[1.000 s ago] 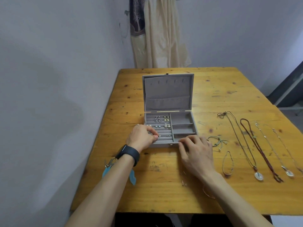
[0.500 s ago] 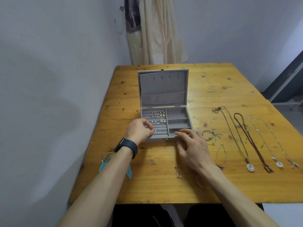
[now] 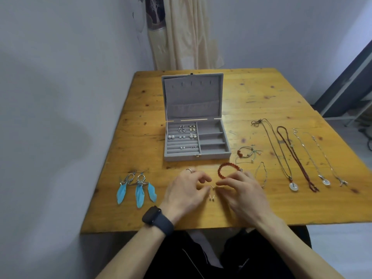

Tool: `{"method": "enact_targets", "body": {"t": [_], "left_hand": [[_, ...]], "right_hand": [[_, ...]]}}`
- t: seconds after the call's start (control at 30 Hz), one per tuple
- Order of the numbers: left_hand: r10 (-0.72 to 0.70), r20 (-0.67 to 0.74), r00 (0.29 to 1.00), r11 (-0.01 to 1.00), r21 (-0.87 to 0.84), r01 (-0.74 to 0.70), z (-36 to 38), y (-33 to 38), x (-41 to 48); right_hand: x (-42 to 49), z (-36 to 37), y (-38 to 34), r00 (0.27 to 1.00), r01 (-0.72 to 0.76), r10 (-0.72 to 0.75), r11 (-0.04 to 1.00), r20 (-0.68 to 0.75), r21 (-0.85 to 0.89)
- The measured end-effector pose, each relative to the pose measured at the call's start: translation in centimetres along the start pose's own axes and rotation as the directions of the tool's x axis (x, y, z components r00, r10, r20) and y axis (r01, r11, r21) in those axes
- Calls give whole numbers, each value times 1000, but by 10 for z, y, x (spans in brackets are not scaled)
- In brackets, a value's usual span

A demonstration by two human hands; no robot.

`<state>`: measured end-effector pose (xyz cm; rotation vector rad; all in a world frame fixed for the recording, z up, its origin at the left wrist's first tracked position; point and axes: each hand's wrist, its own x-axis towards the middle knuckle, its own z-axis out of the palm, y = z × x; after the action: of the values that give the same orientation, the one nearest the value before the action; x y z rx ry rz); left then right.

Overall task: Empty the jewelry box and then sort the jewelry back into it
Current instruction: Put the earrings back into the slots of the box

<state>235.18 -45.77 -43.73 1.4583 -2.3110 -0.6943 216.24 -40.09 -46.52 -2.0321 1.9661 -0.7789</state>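
Observation:
The grey jewelry box [image 3: 196,156] stands open in the middle of the wooden table [image 3: 261,93], lid upright. Several small earrings [image 3: 186,132] sit in its left padded rows; its right compartments hold nothing. In front of the box, my left hand [image 3: 187,190] and my right hand [image 3: 241,192] hover close together over the table, fingers loosely curled. Three tiny stud earrings [image 3: 211,195] lie between their fingertips; I cannot tell whether a finger touches one. A red bead bracelet [image 3: 222,170] lies just beyond my right hand.
Blue feather earrings [image 3: 136,190] lie at the left front. A silver ring [image 3: 189,170] shows by my left knuckles. A green cord bracelet [image 3: 246,153], a thin chain bracelet [image 3: 261,174] and several necklaces [image 3: 296,156] lie to the right. A curtain [image 3: 181,33] hangs behind.
Both hands have pulled back from the box's front edge to the table nearer me. The red bracelet and the studs have come into view.

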Motion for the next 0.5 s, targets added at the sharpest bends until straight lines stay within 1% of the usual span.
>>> {"method": "enact_targets", "body": {"t": [0.13,0.23,0.3,0.4,0.5], "left_hand": [[-9,-61,998,1000,-19,8,15,1,-4],[-8,-107,994,1000,8,9,18,-1,-4],[-2,-106,994,1000,17,4,19,-2,-4],[29,-110,994,999,-23,-32,20,-6,-6],[50,-109,993,998,-26,-53,18,-11,-8]], "right_hand": [[1,6,-6,999,36,-36,999,-17,-31],[1,6,-9,998,51,-52,998,-22,-46],[1,9,-9,998,60,-62,997,-34,-57],[2,12,-10,997,64,-68,995,-48,-81],[3,13,-10,996,75,-79,992,-32,-103]]}}
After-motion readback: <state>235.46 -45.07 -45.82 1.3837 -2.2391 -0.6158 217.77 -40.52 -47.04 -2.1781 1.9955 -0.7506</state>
